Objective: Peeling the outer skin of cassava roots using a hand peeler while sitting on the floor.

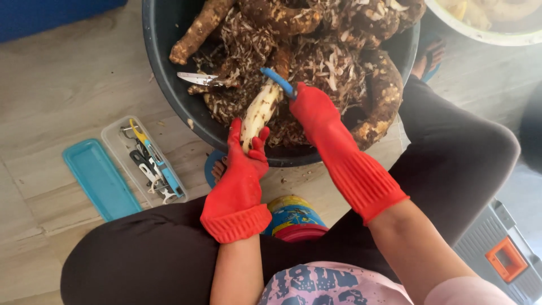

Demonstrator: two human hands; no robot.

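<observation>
We see a pale wood-look floor point(68, 85) in soft daylight, a blue block point(51, 14) at upper left, a grey case point(502, 254) at lower right.

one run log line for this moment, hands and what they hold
left hand: grips half-peeled root | right hand: holds blue-handled peeler on root | below: dark tub of unpeeled roots, peelings, knife
</observation>
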